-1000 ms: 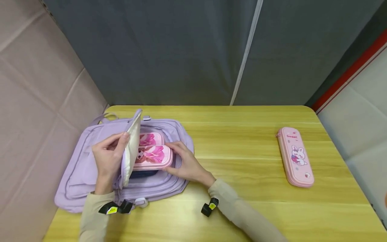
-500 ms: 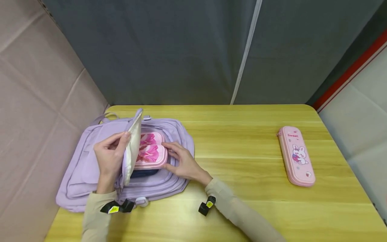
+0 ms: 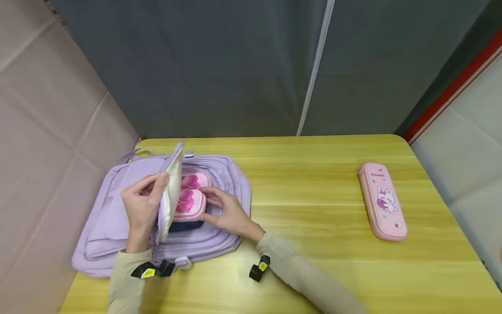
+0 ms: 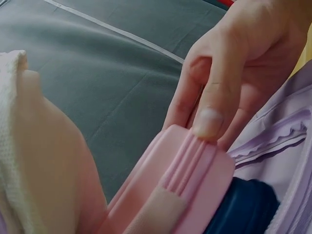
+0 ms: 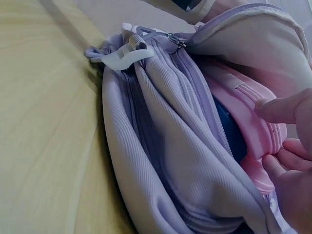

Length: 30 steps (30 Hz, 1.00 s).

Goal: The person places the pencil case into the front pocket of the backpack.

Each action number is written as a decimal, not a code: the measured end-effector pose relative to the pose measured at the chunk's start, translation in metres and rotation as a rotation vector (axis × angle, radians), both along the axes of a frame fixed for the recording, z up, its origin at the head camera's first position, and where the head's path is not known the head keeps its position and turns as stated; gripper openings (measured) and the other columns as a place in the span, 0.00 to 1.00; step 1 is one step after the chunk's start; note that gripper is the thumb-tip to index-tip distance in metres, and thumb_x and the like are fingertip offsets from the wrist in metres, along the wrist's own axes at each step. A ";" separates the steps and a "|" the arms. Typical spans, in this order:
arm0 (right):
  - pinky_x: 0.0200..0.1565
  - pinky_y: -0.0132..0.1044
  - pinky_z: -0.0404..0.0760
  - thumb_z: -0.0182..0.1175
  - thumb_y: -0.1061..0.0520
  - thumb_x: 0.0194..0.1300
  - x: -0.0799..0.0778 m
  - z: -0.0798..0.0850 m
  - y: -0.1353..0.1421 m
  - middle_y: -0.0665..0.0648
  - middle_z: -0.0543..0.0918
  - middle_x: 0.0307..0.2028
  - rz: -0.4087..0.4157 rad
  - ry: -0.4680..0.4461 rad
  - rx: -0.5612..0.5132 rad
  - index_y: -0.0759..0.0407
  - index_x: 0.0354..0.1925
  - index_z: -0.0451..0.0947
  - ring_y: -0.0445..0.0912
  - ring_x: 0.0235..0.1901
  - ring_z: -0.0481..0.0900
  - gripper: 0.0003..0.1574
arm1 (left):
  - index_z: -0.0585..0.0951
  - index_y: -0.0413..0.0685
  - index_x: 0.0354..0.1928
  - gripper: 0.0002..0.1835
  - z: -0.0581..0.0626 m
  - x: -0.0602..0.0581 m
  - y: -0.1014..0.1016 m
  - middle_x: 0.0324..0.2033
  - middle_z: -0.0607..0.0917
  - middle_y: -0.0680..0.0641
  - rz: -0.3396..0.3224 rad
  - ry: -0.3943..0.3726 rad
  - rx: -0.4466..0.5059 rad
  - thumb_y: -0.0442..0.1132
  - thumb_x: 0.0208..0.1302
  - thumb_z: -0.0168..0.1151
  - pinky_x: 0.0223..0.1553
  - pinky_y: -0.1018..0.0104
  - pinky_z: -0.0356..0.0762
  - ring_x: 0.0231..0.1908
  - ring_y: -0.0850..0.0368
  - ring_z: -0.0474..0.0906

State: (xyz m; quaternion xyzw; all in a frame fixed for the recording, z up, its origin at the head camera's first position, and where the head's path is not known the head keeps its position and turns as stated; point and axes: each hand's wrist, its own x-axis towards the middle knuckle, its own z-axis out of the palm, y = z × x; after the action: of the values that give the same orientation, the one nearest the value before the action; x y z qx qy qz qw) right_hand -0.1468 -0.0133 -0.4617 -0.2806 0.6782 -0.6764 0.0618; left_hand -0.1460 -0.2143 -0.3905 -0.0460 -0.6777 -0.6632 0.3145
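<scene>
A lilac backpack [image 3: 106, 226] lies on the table with its front compartment unzipped. My left hand [image 3: 142, 205] pinches the edge of its raised flap [image 3: 172, 203], whose pale lining shows. My right hand [image 3: 231, 216] grips the end of a pink pencil case [image 3: 193, 207] printed in magenta, thumb on its zipped side in the left wrist view. The flap hides the case's other end. Behind it, a similar pink case [image 3: 200, 179] lies in the compartment. Under the gripped case shows something dark blue [image 5: 230, 129], mostly covered.
Another pink pencil case [image 3: 382, 203], with a rabbit print, lies on the right of the wooden table [image 3: 298, 187]. A grey curtain [image 3: 196, 69] hangs behind the table, and a pale padded wall [image 3: 59, 131] stands close on the left.
My right hand has moved left, sliding the gripped pencil case further in under the flap, so less of its print shows. My left hand keeps holding the flap up.
</scene>
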 end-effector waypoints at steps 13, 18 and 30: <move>0.66 0.40 0.78 0.71 0.67 0.59 0.007 0.002 0.024 0.69 0.78 0.63 -0.087 0.101 0.092 0.70 0.66 0.69 0.60 0.62 0.78 0.39 | 0.89 0.33 0.33 0.03 0.005 0.002 -0.005 0.24 0.89 0.57 0.014 -0.043 -0.015 0.24 0.58 0.69 0.26 0.82 0.80 0.21 0.71 0.83; 0.64 0.43 0.80 0.70 0.67 0.60 0.006 0.001 0.047 0.69 0.80 0.60 -0.172 0.167 0.126 0.71 0.63 0.71 0.61 0.60 0.80 0.35 | 0.89 0.32 0.34 0.04 0.006 0.003 -0.007 0.24 0.89 0.60 0.026 -0.043 -0.075 0.24 0.58 0.69 0.26 0.83 0.80 0.21 0.72 0.83; 0.66 0.48 0.78 0.69 0.68 0.61 -0.006 0.003 0.115 0.70 0.78 0.62 -0.364 0.079 0.130 0.71 0.63 0.73 0.61 0.63 0.77 0.33 | 0.88 0.27 0.35 0.05 0.004 0.002 -0.008 0.25 0.89 0.61 0.049 -0.045 -0.116 0.25 0.59 0.68 0.27 0.84 0.80 0.22 0.73 0.83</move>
State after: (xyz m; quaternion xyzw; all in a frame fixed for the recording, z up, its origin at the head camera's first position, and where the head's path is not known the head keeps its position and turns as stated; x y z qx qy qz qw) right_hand -0.1531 0.1018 -0.4589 -0.1750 0.7620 -0.6195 -0.0701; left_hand -0.1435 -0.2218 -0.3868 -0.0326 -0.7228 -0.6158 0.3119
